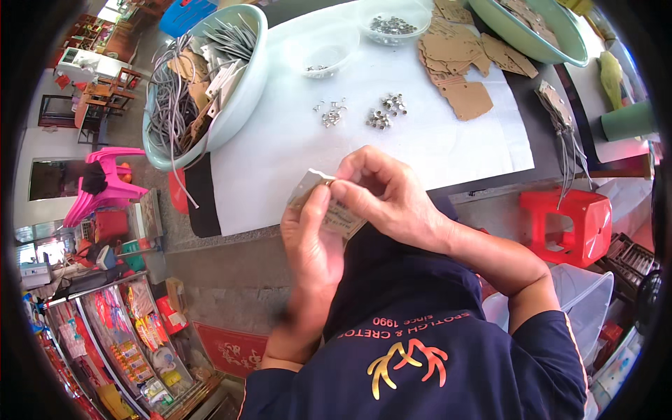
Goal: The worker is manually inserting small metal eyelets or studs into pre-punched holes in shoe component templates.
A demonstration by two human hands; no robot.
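Note:
A flat, pale tag with dark print is in my hands, just past the near edge of the table. My left hand grips it from the left, thumb on its face. Thumb and forefinger of my right hand pinch at its upper edge beside the left thumb. A tiny metallic glint shows between the fingertips; I cannot make out what it is. Beyond my hands lie two loose piles of small silver metal fasteners, a smaller pile and a larger pile, on a white sheet.
A pale blue basin at left holds grey cords and tan tags. Clear bowls with fasteners stand at the back. Tan tag pieces overlap near a green basin. Corded tags hang over the right edge, above a red stool.

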